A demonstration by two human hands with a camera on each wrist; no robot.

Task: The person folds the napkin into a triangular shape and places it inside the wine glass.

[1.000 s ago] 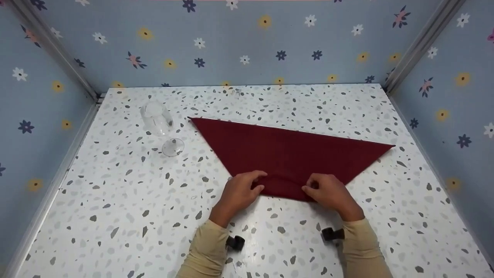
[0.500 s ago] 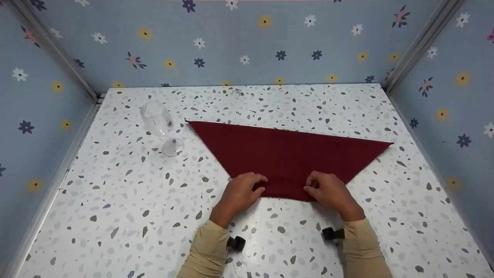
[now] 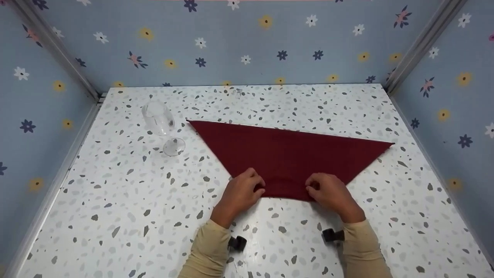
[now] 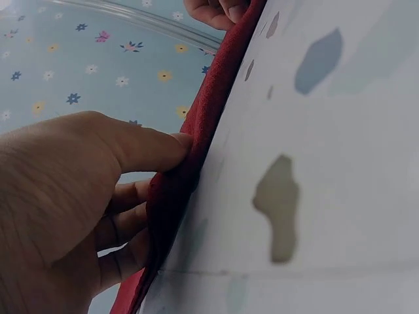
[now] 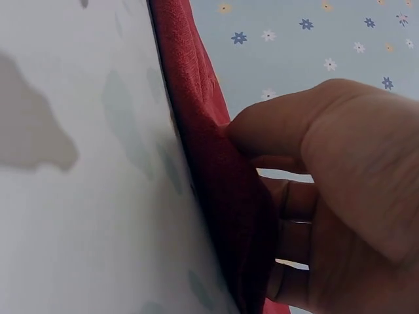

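Note:
A dark red cloth napkin (image 3: 285, 154) lies on the table as a wide shape, its long edge at the back and a short, folded edge nearest the person. At the left end of that near edge is the left hand (image 3: 240, 193), thumb against the fold and curled fingers on the cloth. The right hand (image 3: 331, 194) pinches the right end in the same way. In the left wrist view, the thumb (image 4: 154, 149) presses the thick rolled edge. The right wrist view shows the other thumb (image 5: 275, 127) on the bunched fold.
A clear stemmed glass (image 3: 158, 119) lies on its side left of the napkin, its round foot toward the person. Flower-patterned panels (image 3: 247, 42) enclose the speckled table (image 3: 115, 193) at the back and both sides.
Over the last second, the napkin's far left corner has shifted slightly toward the person and the near fold looks flatter. The hands stay almost in place, with the left fingers moving a little.

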